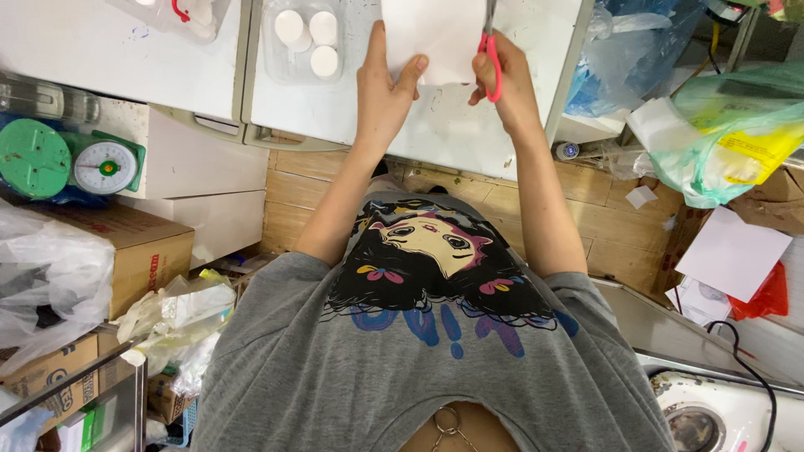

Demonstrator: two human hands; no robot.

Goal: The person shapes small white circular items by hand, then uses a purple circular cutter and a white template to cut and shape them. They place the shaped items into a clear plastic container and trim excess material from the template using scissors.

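Left hand (383, 88) pinching white sheet (431, 38), right hand (507, 79) gripping red scissors (489, 52)

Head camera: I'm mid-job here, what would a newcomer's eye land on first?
At top centre, the left hand holds a white sheet over the white table, while the right hand works red-handled scissors into its edge. Next, a clear tray of white round pieces lies just left, and a green dial scale sits at far left.
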